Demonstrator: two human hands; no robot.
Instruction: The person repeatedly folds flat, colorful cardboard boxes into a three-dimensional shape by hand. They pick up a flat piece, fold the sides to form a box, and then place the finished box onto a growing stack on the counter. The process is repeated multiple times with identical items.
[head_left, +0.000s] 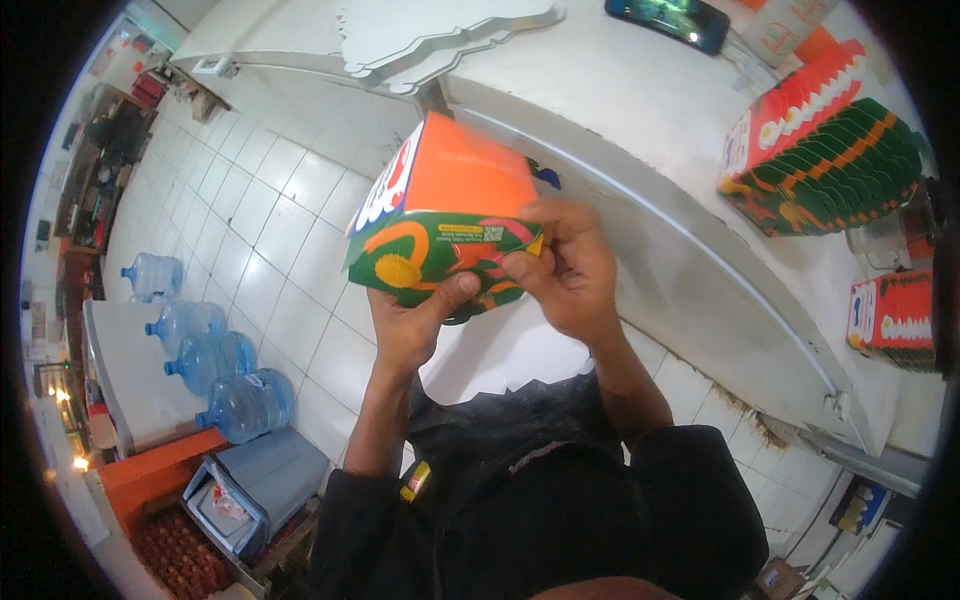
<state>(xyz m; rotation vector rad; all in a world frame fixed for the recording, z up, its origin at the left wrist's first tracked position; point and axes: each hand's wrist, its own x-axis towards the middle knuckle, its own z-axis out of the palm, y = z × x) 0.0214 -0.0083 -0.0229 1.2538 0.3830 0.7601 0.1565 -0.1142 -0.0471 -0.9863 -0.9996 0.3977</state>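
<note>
A printed paperboard food box, with an orange face, green patterned side and blue-and-white end, is held up above my lap. My left hand supports it from below, its thumb pressed on the green side and its other fingers mostly hidden. At the box's right corner, my right hand grips the edge where the orange and green panels meet, near a small yellow part. White sheets with a jagged edge, apparently flat cartons, rest on my lap under the box.
On the white counter lie more flat white cartons, a phone and nested printed boxes. Another box stack stands at far right. Several water jugs and a grey bin are at left.
</note>
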